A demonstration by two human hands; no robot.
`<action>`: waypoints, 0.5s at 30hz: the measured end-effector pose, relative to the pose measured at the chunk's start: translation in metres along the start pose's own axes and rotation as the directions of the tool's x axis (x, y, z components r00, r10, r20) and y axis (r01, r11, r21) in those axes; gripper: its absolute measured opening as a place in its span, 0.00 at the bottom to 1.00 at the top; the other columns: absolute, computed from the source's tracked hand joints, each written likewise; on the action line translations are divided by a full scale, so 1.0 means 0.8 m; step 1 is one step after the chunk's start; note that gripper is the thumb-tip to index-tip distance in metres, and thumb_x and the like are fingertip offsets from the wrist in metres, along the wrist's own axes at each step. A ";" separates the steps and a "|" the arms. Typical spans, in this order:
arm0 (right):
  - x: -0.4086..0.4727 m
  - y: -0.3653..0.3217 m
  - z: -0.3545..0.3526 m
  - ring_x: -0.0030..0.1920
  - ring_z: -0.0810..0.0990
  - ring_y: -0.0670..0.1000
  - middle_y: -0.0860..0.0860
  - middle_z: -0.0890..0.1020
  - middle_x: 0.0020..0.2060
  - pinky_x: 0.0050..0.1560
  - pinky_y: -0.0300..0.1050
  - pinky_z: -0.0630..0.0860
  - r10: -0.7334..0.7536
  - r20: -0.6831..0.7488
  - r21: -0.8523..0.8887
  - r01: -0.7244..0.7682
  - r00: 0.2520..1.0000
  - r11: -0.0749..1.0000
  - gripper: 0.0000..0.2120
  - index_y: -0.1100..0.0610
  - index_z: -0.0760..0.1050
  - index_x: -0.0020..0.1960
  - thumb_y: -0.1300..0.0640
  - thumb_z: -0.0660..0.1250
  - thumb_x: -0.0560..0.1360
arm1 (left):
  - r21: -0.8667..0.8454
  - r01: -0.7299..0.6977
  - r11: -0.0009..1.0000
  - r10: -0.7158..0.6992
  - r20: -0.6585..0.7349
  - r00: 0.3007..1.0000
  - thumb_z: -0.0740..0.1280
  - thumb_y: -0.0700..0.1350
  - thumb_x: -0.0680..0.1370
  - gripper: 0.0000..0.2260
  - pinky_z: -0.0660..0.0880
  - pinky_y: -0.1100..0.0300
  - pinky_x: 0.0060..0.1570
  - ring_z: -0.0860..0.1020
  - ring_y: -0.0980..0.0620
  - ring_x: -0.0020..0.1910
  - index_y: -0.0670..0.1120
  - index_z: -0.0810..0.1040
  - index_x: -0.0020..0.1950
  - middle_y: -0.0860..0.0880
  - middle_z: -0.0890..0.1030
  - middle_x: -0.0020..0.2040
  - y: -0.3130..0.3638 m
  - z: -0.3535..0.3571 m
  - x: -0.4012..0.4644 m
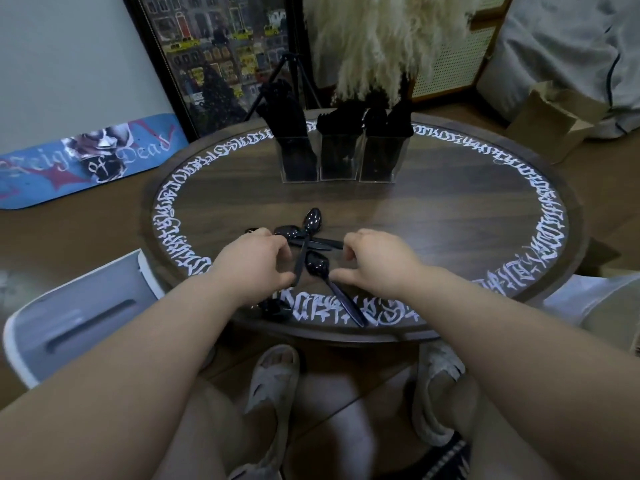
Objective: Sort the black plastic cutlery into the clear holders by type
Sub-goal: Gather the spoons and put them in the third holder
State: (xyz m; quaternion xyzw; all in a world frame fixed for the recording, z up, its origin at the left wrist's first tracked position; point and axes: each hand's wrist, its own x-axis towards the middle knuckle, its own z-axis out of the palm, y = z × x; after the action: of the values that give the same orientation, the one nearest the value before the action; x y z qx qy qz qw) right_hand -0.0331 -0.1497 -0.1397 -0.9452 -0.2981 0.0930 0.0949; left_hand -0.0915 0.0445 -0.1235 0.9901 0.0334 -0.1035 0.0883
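Note:
Three clear holders stand in a row at the far side of the round table: left holder (300,160), middle holder (338,158), right holder (381,159). Each is packed with black cutlery. Near the front edge lies a small pile of black spoons: one (312,219) with its bowl pointing away, one (317,267) with its handle running toward me, and a third bowl (287,232). My left hand (256,263) is curled around black cutlery; ends stick out above and below it. My right hand (375,263) hovers beside the pile, fingers bent at a handle's tip, thumb spread.
The table (450,216) is dark wood with a ring of white lettering. A white chair (79,317) stands at my left, a skateboard deck (86,157) on the floor beyond. A fluffy plant and tripod stand behind the holders; a cardboard box (554,123) sits at right.

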 end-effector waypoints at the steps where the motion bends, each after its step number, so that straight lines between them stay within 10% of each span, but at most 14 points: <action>1: 0.006 -0.003 0.004 0.47 0.76 0.51 0.50 0.77 0.49 0.47 0.47 0.76 0.002 -0.024 0.016 -0.001 1.000 1.000 0.20 0.52 0.73 0.52 0.37 0.66 0.72 | 0.011 0.001 1.000 -0.001 0.029 1.000 0.67 0.48 0.75 0.11 0.72 0.57 0.53 0.72 0.51 0.57 0.55 0.76 0.56 0.52 0.73 0.58 -0.008 -0.001 -0.002; 6: 0.027 -0.023 0.020 0.53 0.77 0.53 0.51 0.75 0.56 0.51 0.47 0.75 -0.032 0.000 0.061 0.032 0.999 0.998 0.28 0.53 0.72 0.64 0.38 0.68 0.71 | 0.058 0.007 0.998 -0.019 0.202 0.979 0.66 0.43 0.74 0.13 0.71 0.55 0.60 0.68 0.50 0.60 0.57 0.77 0.55 0.53 0.74 0.56 -0.038 -0.004 -0.012; 15: 0.043 -0.026 0.022 0.48 0.79 0.55 0.53 0.82 0.47 0.49 0.49 0.78 -0.025 0.035 -0.046 0.027 0.999 0.999 0.17 0.57 0.78 0.57 0.46 0.62 0.77 | -0.050 0.016 0.999 -0.004 0.224 0.975 0.67 0.39 0.74 0.12 0.73 0.59 0.55 0.74 0.53 0.54 0.54 0.78 0.54 0.52 0.74 0.57 -0.047 0.002 -0.004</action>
State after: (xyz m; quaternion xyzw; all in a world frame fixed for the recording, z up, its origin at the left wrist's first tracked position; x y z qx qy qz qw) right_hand -0.0207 -0.1107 -0.1555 -0.9415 -0.3141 0.1010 0.0692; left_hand -0.0980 0.0814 -0.1305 0.9694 0.0309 -0.2139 0.1163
